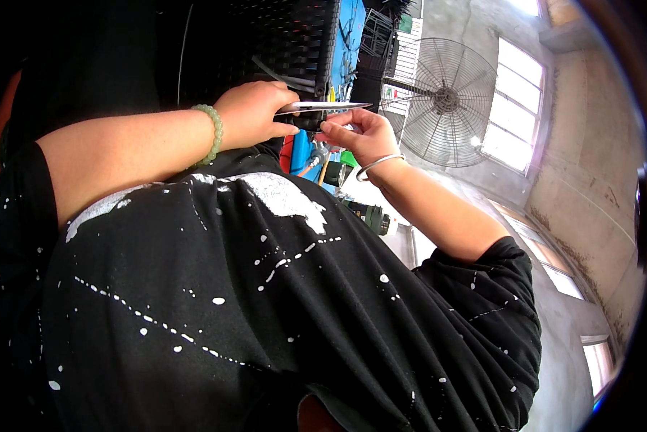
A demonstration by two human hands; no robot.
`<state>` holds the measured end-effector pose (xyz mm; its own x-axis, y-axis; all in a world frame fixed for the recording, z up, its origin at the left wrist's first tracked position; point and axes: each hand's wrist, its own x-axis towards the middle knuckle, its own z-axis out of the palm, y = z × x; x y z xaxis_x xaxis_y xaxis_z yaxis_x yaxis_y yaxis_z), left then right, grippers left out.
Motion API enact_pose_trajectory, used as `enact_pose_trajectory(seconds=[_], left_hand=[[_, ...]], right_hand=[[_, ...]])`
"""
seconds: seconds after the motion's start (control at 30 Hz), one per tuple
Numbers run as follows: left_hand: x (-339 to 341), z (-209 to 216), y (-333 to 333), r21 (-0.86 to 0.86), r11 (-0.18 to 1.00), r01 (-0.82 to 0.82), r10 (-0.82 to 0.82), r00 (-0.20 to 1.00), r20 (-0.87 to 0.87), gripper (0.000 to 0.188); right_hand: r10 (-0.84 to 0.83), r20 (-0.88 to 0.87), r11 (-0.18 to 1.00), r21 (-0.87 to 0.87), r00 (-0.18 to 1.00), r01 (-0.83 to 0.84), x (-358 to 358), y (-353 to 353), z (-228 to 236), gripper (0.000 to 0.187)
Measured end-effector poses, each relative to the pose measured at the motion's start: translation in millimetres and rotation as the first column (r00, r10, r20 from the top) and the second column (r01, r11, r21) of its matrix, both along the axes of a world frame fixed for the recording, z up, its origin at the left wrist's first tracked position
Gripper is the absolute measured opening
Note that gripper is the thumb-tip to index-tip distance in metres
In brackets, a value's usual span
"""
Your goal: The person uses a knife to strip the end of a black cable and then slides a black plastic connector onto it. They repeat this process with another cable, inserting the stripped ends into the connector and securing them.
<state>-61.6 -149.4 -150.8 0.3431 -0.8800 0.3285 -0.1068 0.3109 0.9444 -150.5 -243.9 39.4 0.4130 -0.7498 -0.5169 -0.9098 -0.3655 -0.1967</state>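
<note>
My left hand (255,114), with a green bead bracelet at its wrist, is closed around what looks like a pair of scissors (323,106). The long pointed metal blades stick out to the right, and the handles are hidden in the palm. Just beyond them, my right hand (363,133), wearing a silver bangle, has its thumb and fingers pinched together. Between them is a small black piece, perhaps a strip end, too small to make out well. It lies close under the blades, beside a black woven panel (287,54) like wicker.
Loose dark strips (273,72) stick out from the woven panel. Blue material (349,43) runs along its right side. A large caged fan (446,101) stands at the right, before a bright window (514,104). Below my hands are a blue item (300,153) and a dark green cylindrical machine part (367,214).
</note>
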Motion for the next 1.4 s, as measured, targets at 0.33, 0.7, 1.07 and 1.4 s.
enact_pose_trajectory(seconds=[0.33, 0.7, 1.07, 1.4], left_hand=[[-2, -2, -1, -0.040, 0.998, -0.054, 0.054, 0.998, -0.018, 0.027], [2, -2, 1, -0.033, 0.998, -0.061, 0.060, 0.998, -0.024, 0.028], [-2, -7, -3, -0.110, 0.984, -0.142, 0.136, 0.989, -0.054, 0.027], [0, -4, -2, -0.069, 0.991, -0.116, 0.113, 0.993, -0.047, 0.027]], right_hand=[[-0.114, -0.027, 0.992, 0.059, 0.993, 0.115, 9, -10, -3, 0.015], [-0.256, -0.045, 0.962, 0.088, 0.966, 0.260, 28, -6, -2, 0.028], [-0.225, -0.190, 0.960, 0.125, 0.956, 0.251, 51, -12, 4, 0.029], [-0.174, -0.311, 0.970, 0.109, 0.934, 0.217, 64, -6, 8, 0.029]])
